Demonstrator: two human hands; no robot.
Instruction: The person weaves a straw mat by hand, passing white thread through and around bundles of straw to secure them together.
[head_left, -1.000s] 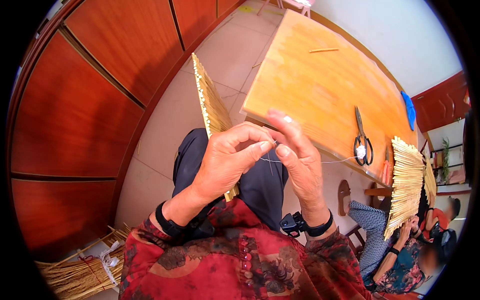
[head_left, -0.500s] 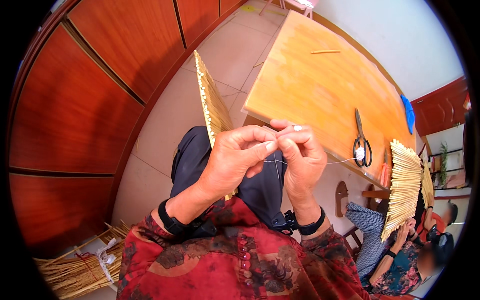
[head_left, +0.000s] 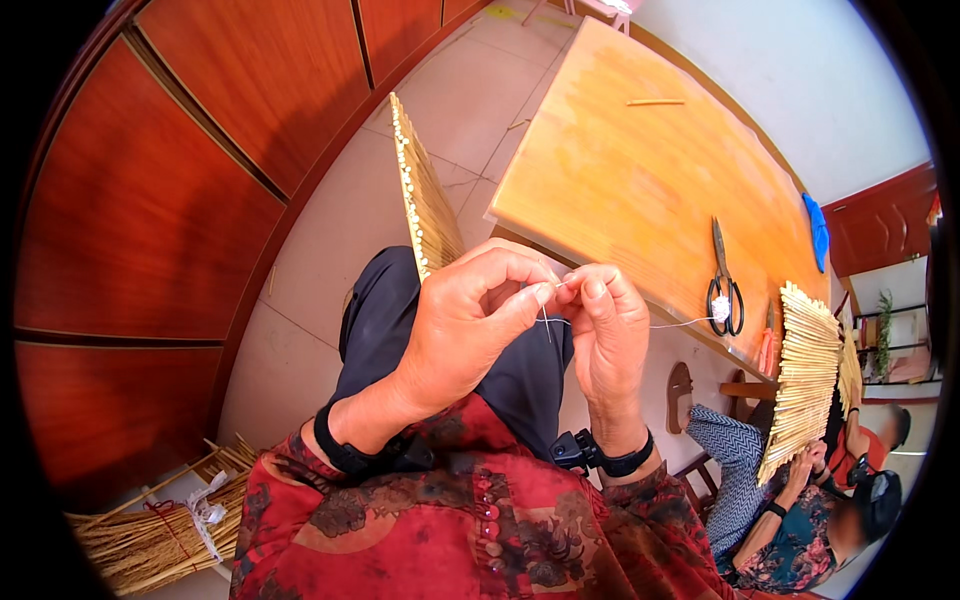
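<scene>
Above my lap, my left hand (head_left: 475, 315) pinches a thin white thread between thumb and forefinger. My right hand (head_left: 610, 325) faces it closely, with its thumb and forefinger on the same thread. A loose end dangles below the fingertips. From my right hand the thread (head_left: 675, 325) runs to a small white thread ball (head_left: 720, 308) on the table, lying on the handles of black scissors (head_left: 722, 270). A panel of bound straw stalks (head_left: 425, 195) stands on edge beyond my left hand, by my knee.
The wooden table (head_left: 620, 180) carries one loose stalk (head_left: 655, 101), a blue cloth (head_left: 816, 232) and a red-handled tool (head_left: 767, 345). At right a person (head_left: 800, 520) holds another stalk panel (head_left: 803, 375). Bundled stalks (head_left: 160, 530) lie lower left, near red-brown cabinets (head_left: 140, 200).
My fingertips have drawn slightly apart, so a short bit of thread shows between them. My right hand's fingers have shifted and its thumb now points up. Table items stay put.
</scene>
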